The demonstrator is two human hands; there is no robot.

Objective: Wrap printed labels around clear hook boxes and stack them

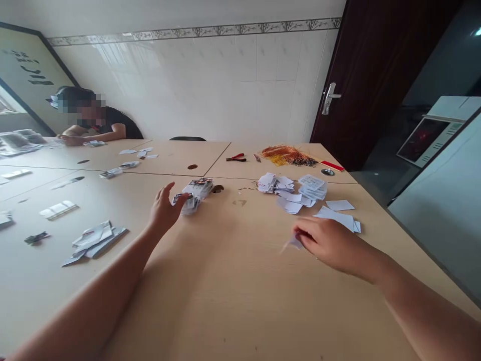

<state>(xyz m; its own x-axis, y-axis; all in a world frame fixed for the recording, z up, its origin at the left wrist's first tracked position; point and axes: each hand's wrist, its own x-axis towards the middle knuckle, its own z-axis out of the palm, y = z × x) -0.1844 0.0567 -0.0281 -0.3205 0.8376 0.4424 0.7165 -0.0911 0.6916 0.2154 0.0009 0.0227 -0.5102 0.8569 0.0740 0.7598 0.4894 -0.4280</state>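
Observation:
My left hand (164, 209) reaches out over the wooden table (233, 281), its fingers apart and touching a small heap of printed cards (195, 194). My right hand (330, 244) rests lower on the right, fingers pinched on a small white paper slip (295, 242). Just beyond my right hand lie loose white cards (338, 216). Farther back sit stacks of white cards (296, 188).
Red-handled pliers (236, 158) and a bundle of orange wire (287, 155) lie at the far edge. Grey paper pieces (95, 239) are scattered on the left. Another person (93, 120) sits at the far left. A dark door (361, 75) stands to the right.

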